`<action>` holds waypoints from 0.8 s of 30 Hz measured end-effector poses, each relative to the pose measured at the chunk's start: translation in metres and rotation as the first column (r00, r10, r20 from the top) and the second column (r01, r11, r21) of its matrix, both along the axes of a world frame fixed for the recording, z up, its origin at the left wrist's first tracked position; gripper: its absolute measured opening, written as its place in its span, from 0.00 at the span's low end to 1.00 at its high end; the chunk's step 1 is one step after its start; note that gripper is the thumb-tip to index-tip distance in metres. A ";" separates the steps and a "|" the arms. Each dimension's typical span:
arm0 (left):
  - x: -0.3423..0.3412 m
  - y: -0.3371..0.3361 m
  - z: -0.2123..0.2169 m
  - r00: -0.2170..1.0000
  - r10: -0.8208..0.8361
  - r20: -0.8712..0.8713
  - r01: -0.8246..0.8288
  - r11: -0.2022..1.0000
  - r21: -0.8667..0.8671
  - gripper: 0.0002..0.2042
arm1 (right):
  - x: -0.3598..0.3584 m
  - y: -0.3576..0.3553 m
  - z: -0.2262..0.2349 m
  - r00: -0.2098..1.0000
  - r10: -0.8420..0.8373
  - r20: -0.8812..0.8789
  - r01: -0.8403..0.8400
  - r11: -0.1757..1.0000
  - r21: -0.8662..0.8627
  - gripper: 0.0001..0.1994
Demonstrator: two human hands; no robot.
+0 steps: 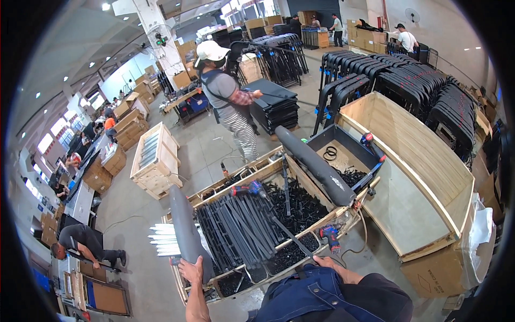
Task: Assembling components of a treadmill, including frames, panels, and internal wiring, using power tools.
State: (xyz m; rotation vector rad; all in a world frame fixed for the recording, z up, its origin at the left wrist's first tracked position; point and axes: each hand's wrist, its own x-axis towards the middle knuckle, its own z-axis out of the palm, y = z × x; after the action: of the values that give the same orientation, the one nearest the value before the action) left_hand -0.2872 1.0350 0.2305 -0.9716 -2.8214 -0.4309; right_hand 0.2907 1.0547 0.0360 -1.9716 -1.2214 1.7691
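My left hand (192, 270) rests against the near end of a dark foam-covered rail (188, 228) on the left side of a wooden workbench. Its fingers are spread and hold nothing. With my right hand (327, 262) I grip the near end of a flat black bar (292, 236), which slants away over the bench. Many black strips (236, 231) lie side by side to the left of this bar. Small black parts (303, 209) fill the compartments around them. A blue and red power drill (252, 189) lies across the far ends of the strips.
Another drill (330, 237) sits at the bench's near right. A second foam-covered rail (316, 166) runs beside a black-edged tray (348, 147). A large wooden crate (413, 172) stands right. Beyond the bench, a co-worker (225, 96) stands by stacked black panels (273, 104); a slatted crate (155, 161) is left.
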 end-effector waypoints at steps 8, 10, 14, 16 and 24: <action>-0.004 0.004 -0.002 0.998 0.049 0.030 -0.049 0.999 0.017 0.50 | 0.003 -0.001 0.022 1.000 0.016 0.007 -0.016 1.000 0.014 0.40; -0.004 0.008 0.002 0.998 0.029 0.056 -0.030 1.000 0.009 0.50 | 0.005 0.001 0.013 0.999 0.045 0.016 -0.045 0.999 -0.006 0.38; 0.000 0.005 0.004 0.993 0.071 0.094 -0.073 0.997 0.017 0.51 | 0.005 0.000 0.025 1.000 0.023 -0.005 -0.023 1.000 0.008 0.37; 0.001 0.004 0.006 0.989 0.084 0.122 -0.086 0.996 0.010 0.51 | 0.003 0.001 0.031 0.999 -0.030 -0.040 0.028 0.999 -0.044 0.38; 0.008 -0.013 0.006 0.976 0.082 0.200 -0.098 0.992 0.073 0.46 | 0.010 0.004 0.036 0.997 -0.029 -0.073 0.026 0.999 -0.029 0.34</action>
State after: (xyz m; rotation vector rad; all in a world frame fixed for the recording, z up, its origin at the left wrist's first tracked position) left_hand -0.2796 1.0222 0.2368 -0.8228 -2.9793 -0.6613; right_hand 0.3012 1.0587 0.0719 -1.9105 -1.1468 1.8382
